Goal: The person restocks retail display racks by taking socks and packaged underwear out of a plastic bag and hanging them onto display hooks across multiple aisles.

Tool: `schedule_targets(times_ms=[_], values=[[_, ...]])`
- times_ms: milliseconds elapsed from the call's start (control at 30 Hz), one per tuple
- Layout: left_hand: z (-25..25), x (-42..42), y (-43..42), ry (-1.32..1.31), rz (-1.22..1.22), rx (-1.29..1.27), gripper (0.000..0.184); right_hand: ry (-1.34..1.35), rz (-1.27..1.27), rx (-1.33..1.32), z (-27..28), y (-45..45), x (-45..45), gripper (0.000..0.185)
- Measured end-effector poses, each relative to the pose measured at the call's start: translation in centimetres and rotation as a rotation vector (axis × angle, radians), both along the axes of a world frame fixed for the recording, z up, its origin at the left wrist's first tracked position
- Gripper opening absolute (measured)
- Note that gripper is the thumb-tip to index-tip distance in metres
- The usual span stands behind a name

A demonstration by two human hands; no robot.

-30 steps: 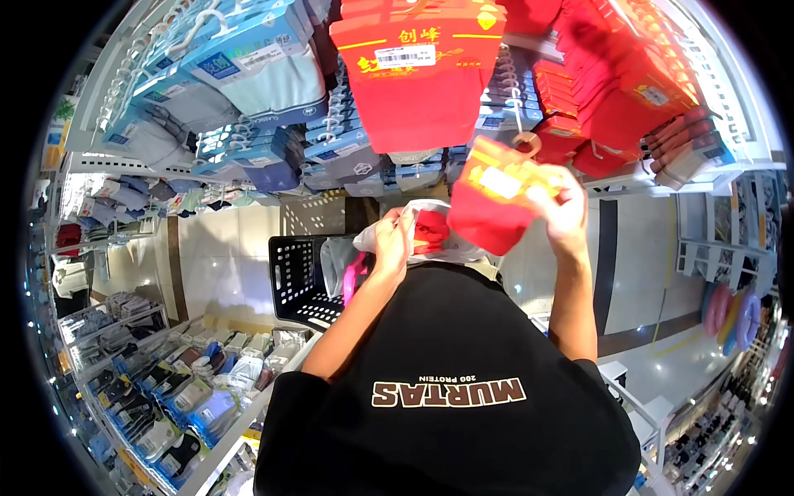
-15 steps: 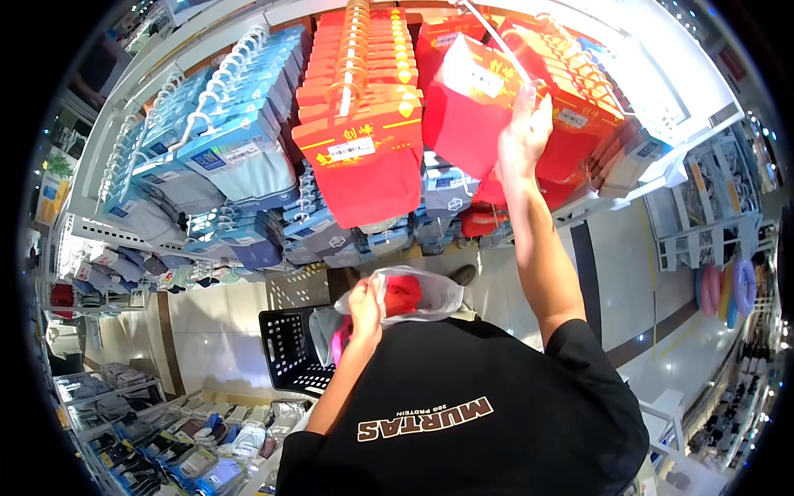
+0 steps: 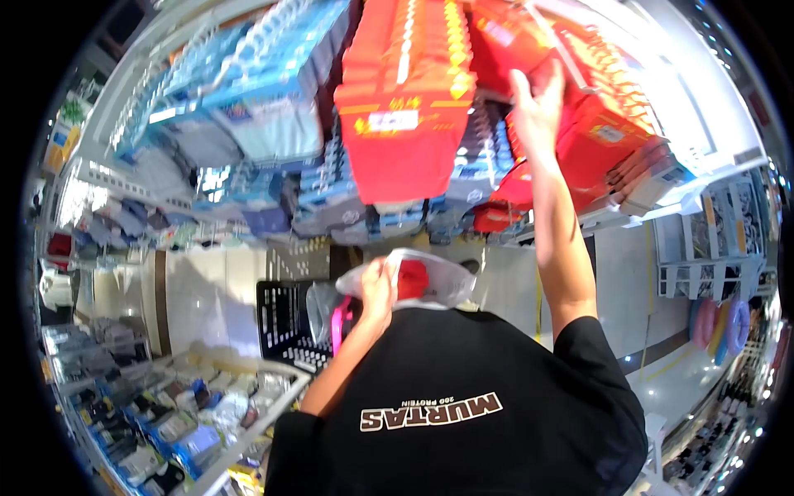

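My left hand [image 3: 378, 289] is closed on the rim of a translucent plastic bag [image 3: 451, 281] in front of my body. A red item [image 3: 413, 279] shows inside the bag; its kind is unclear. My right hand [image 3: 539, 107] reaches up to the rack, thumb and fingers apart, against a red carded garment pack [image 3: 504, 37] hanging on a metal hook [image 3: 552, 40]. Motion blurs the fingertips. Left of it hangs a thick row of red carded packs [image 3: 403, 157]. More red packs [image 3: 608, 132] hang on the right.
Blue carded packs [image 3: 265, 116] hang at the left, with further packs on a lower row. A black perforated basket [image 3: 277, 322] is beside my left forearm. Behind it lies a bin of packaged goods [image 3: 190, 422]. Colored rings [image 3: 738, 326] hang at the far right.
My right hand has moved up and deeper along the hook, and the red pack has gone back with it. The fingers have spread. My left hand still grips the bag.
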State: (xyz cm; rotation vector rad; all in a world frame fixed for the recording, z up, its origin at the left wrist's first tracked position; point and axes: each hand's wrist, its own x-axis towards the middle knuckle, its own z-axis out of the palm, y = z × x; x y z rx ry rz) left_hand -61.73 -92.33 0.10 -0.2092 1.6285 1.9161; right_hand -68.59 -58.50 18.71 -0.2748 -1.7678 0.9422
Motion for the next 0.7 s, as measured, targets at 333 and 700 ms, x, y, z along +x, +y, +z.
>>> schedule_targets(times_ms=[333, 700], values=[[1.1, -0.6, 0.8, -0.023, 0.029, 0.071, 0.016, -1.005, 1.022, -0.272, -9.6, -13.6, 12.9, 0.022], [2.5, 0.7, 1.3, -0.127, -0.103, 0.156, 0.015, -1.383, 0.813, 0.148, -22.7, -19.5, 13.3, 0.066]])
